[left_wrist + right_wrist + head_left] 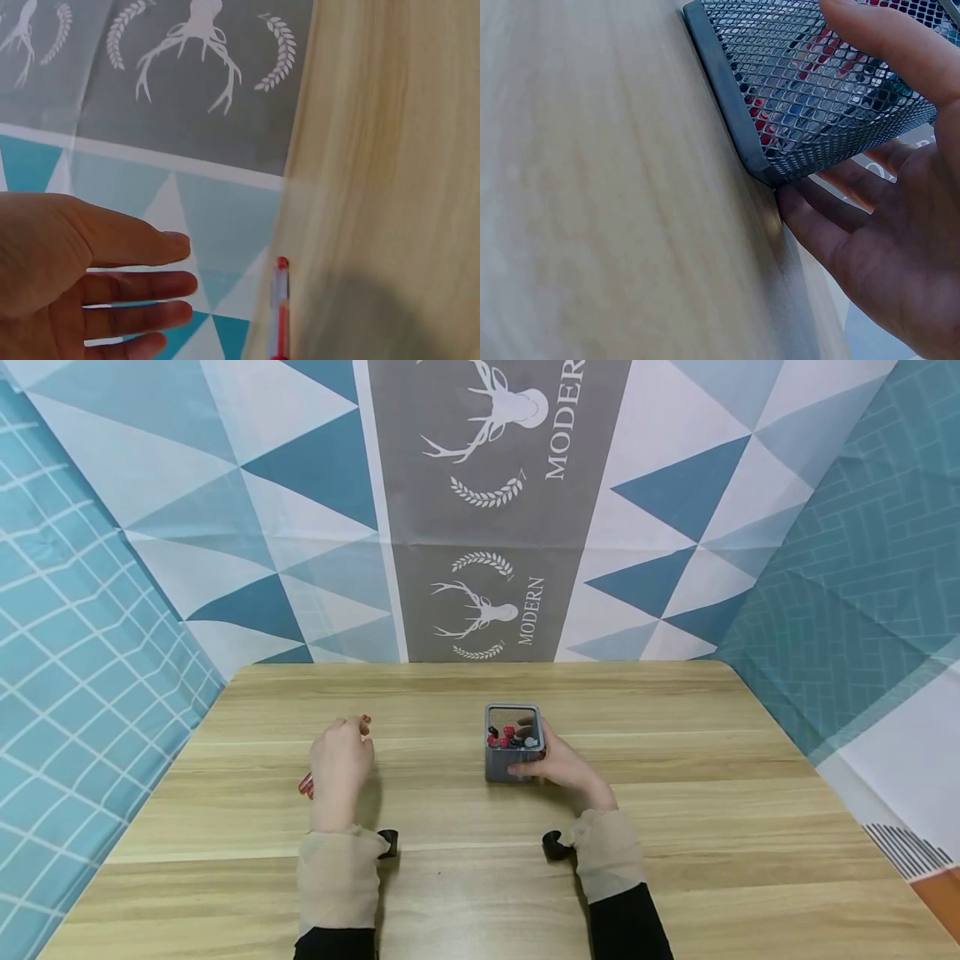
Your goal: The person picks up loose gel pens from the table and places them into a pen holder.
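Note:
My right hand (558,760) grips a dark metal mesh pen holder (802,97) by its right side, thumb on the near face and other fingers round the far side. Several pens with red, black and grey ends stand inside the holder. In the right wrist view its base edge is close to the tabletop. My left hand (342,764) hovers over red pens (306,784) on the left of the table, partly hidden beneath it. The left wrist view shows its thumb and fingers extended and apart, holding nothing, beside a clear-barrelled red pen (280,315).
The wooden table (465,877) has its far edge against a patterned cloth backdrop (480,510). Blue tile-patterned cloth (90,677) hangs along the left side, and more cloth (847,610) hangs on the right. A black wrist mount sits at each cuff.

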`<state>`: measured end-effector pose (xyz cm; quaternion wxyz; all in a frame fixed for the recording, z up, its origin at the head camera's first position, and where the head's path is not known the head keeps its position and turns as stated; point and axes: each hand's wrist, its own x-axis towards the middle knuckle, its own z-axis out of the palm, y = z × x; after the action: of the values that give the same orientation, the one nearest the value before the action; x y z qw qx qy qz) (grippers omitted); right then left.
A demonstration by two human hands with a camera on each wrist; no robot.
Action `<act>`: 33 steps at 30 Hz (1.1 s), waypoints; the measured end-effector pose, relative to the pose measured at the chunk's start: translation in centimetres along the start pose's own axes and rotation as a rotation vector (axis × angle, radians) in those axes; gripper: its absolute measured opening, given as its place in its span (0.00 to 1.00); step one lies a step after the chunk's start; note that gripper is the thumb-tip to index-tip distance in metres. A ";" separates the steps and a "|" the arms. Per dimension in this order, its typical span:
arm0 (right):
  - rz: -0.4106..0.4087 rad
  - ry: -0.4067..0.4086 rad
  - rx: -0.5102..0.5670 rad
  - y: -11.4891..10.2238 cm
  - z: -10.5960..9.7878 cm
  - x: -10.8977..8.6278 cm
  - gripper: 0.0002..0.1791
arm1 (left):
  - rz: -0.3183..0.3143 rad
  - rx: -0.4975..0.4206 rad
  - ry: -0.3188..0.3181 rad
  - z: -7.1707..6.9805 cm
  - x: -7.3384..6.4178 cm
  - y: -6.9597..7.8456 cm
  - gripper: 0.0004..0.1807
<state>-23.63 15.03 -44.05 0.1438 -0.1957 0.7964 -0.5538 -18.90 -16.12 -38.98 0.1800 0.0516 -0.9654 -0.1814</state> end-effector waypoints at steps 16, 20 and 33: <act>-0.038 0.010 0.000 -0.1 0.0 -0.1 0.49 | -0.145 0.051 -0.225 0.0 -0.6 -2.7 0.13; -0.040 0.008 0.004 -0.1 0.0 -0.1 0.48 | -0.171 0.068 -0.291 -0.1 -0.8 -3.1 0.14; -0.042 0.006 0.018 -0.1 0.0 -0.1 0.47 | -0.170 0.038 -0.323 -0.4 -0.9 -3.7 0.10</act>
<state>-23.56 15.05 -43.91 0.1316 -0.2094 0.7875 -0.5645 -17.81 -19.50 -40.26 0.0057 0.1068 -0.9772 -0.1835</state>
